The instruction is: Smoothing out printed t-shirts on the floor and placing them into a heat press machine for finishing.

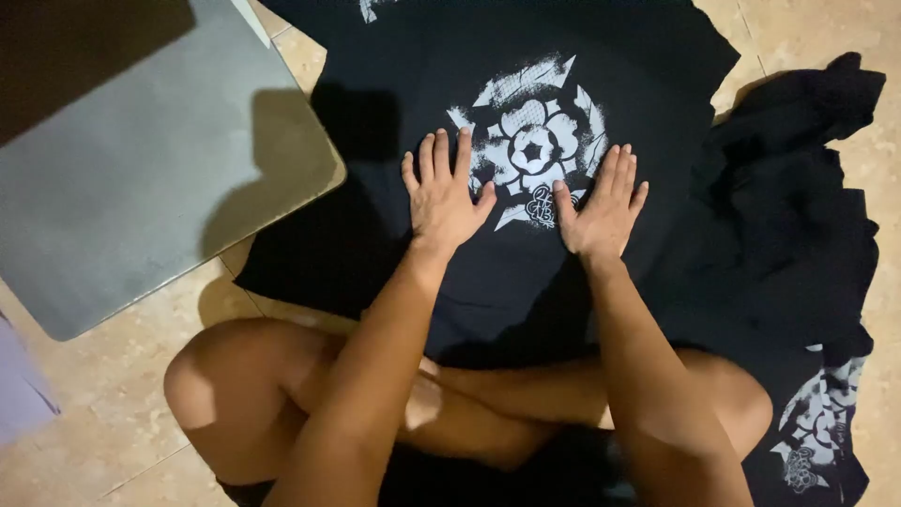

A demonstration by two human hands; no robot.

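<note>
Both hands, left hand (443, 199) and right hand (603, 208), lie flat with fingers spread, gripping nothing, flanking the white print (531, 141) on black shirt (394, 244); soft, light cloth, probably best pinched at edges; grey board (141, 178) left of print.

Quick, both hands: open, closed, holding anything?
Left hand: open, flat on the black shirt, holding nothing.
Right hand: open, flat on the shirt, holding nothing.
</note>
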